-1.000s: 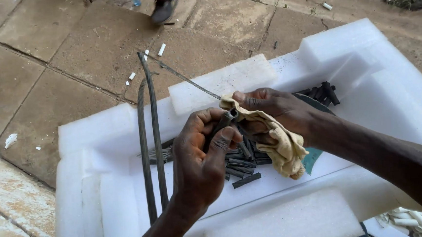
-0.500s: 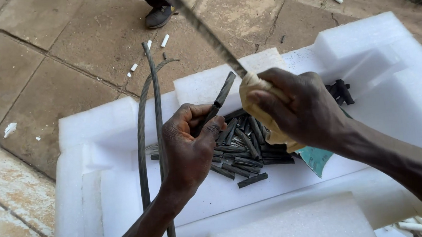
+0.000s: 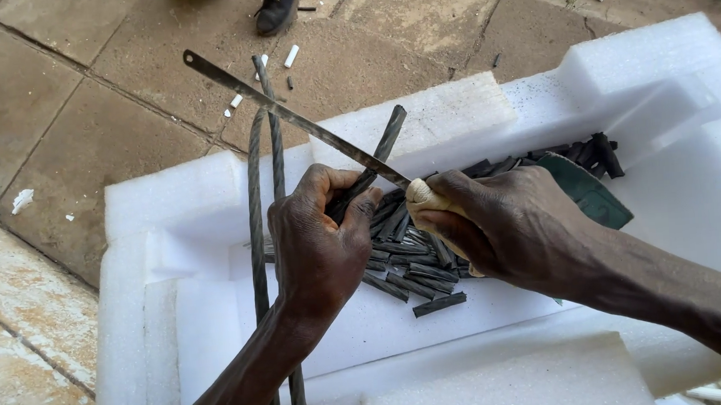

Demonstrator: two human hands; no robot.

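Head view: looking down on a white foam tray [image 3: 169,206] set on paved ground, both hands at work over its middle.
Long rods: two dark twisted rods [image 3: 254,201] run from the near edge up past the far-left rim of the tray, lying just left of the left hand.
Left hand: the left hand [image 3: 317,243] is clenched round a short twisted rod [image 3: 386,142], thumb and fingers wrapped at its lower end, so the piece stands tilted up and away and is braced against the blade.
Blade: a thin saw blade [image 3: 288,115] slants from far left down to the right hand, crossing the short rod just above the left hand's grip; it seems laid across the rod for cutting.
Cut pieces: a heap of short dark rod pieces [image 3: 410,262] lies in the tray's hollow, beneath and between the two hands.
Right hand: the right hand [image 3: 508,227] grips the blade's near end through a pale cloth wrap [image 3: 421,197], fingers closed tight, likely to pad the palm.
Far right: a dark green object [image 3: 585,189] lies partly hidden behind the right wrist.
Ground: small white bits [image 3: 291,57] and a shoe [image 3: 278,7] show on the paving beyond.
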